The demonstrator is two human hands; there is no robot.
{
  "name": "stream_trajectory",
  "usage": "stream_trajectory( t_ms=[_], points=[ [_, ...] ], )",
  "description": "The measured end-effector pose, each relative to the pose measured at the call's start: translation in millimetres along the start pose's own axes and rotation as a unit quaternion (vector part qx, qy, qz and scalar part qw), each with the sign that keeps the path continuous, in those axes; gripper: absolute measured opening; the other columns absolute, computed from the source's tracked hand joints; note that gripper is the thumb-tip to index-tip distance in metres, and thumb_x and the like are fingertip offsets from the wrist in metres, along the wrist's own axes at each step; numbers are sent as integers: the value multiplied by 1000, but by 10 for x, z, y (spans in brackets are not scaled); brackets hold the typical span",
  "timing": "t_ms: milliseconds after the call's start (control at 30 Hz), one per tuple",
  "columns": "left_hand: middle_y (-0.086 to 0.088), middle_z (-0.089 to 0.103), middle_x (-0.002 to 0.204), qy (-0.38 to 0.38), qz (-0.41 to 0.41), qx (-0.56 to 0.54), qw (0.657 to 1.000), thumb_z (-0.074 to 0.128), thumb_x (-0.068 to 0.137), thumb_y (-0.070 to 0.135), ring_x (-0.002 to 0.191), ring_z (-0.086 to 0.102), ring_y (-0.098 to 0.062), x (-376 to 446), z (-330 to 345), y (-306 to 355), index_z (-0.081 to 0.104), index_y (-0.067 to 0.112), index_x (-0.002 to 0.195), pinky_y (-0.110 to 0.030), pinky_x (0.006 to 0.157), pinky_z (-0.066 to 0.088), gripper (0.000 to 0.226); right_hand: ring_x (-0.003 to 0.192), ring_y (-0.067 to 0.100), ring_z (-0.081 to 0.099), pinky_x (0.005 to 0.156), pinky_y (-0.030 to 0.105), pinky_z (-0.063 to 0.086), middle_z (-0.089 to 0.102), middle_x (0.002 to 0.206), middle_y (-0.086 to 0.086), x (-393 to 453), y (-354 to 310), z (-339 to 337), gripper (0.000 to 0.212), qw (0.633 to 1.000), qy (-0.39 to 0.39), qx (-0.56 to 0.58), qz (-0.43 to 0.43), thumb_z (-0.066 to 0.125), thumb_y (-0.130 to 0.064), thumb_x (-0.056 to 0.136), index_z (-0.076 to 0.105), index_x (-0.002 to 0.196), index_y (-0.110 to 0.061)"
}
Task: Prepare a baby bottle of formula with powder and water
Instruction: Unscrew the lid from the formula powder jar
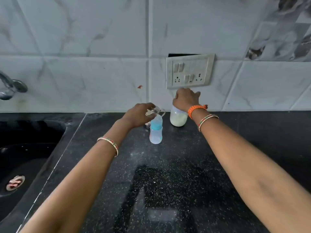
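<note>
Clear plastic bottle (156, 132): upright on the black speckled desk (168, 174), blue ring at its neck, just in front of a glass (154, 111).
Powder jar (178, 117): near the wall, just right of your bottle, pale powder inside.
Left hand (138, 115): your grip curls round the glass.
Right hand (185, 98): your grip clasps the jar's top from above.
Sink (25, 148): at the left.
Switch plate (190, 71): on the tiles behind the jar.

Black speckled counter (168, 182) with a sink (25, 157) meets grey marbled wall tiles (101, 47) bearing a switchboard (190, 71).
</note>
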State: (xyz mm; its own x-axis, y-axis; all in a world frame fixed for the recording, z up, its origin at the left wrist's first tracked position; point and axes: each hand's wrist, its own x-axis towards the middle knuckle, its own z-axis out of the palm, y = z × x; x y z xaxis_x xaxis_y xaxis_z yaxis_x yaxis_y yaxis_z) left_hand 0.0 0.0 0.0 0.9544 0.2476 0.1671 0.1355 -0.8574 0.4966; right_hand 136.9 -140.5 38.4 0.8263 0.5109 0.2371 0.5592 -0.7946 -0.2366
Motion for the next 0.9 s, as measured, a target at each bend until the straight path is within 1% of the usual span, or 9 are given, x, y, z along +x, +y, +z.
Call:
stream_trajectory(
  t_ms=[100,200,333,400,500,567,633,733,900],
  points=[
    [-7,61,126,-35,-31,-25,999,61,87,38,113,57,-26,115,179,-135,51,19,130,-36,94,45,48,111,34,52,98,45,31,60,115,12,91,180,290,27,998,-48,8,31,56,-23,84,61,107,-10],
    [-3,60,125,-84,-58,-59,993,66,84,38,106,59,-21,163,365,-247,50,18,131,-27,84,42,54,121,36,42,98,46,31,47,128,14,257,330,559,45,993,-96,22,61,59,-29,83,48,123,-13],
    [-1,63,120,-80,-57,-99,990,72,80,32,98,57,-11,217,502,-351,51,23,130,-22,83,38,55,128,41,34,101,49,32,35,139,18,603,432,821,68,985,-152,-5,86,63,-41,81,34,136,-14],
    [0,64,118,-65,-70,-116,989,75,78,34,99,60,-12,237,531,-358,52,22,128,-24,84,41,56,127,42,37,101,48,35,35,139,18,714,429,938,71,983,-159,12,94,64,-42,81,32,138,-15],
    [2,67,113,-34,-77,-99,992,75,74,40,101,63,-16,202,574,-333,54,24,126,-35,87,50,58,121,42,42,95,47,40,40,134,17,730,440,1048,65,989,-112,28,98,63,-43,81,37,134,-15],
    [4,69,111,13,-83,-81,993,75,72,40,100,63,-16,114,595,-333,56,26,123,-40,85,52,56,117,41,44,91,44,41,44,130,17,645,461,1054,62,992,-86,26,90,63,-44,81,41,131,-14],
    [6,69,108,72,-97,-88,989,76,72,38,98,63,-13,9,582,-366,58,25,119,-37,83,53,52,116,40,46,89,42,42,47,127,17,512,462,1012,60,993,-79,32,81,64,-44,81,45,129,-13],
    [11,66,104,135,-134,-132,973,76,73,36,94,60,-5,-129,538,-481,58,25,116,-26,80,51,48,117,39,47,88,40,43,50,127,17,247,360,899,59,993,-90,39,70,68,-42,79,49,127,-12],
    [10,58,101,168,-176,-126,962,77,73,34,93,57,-11,-291,521,-668,54,23,110,-27,75,45,45,109,35,56,84,36,46,56,121,18,-306,7,715,64,994,-107,-19,15,71,-45,77,49,124,-9]
  ],
)
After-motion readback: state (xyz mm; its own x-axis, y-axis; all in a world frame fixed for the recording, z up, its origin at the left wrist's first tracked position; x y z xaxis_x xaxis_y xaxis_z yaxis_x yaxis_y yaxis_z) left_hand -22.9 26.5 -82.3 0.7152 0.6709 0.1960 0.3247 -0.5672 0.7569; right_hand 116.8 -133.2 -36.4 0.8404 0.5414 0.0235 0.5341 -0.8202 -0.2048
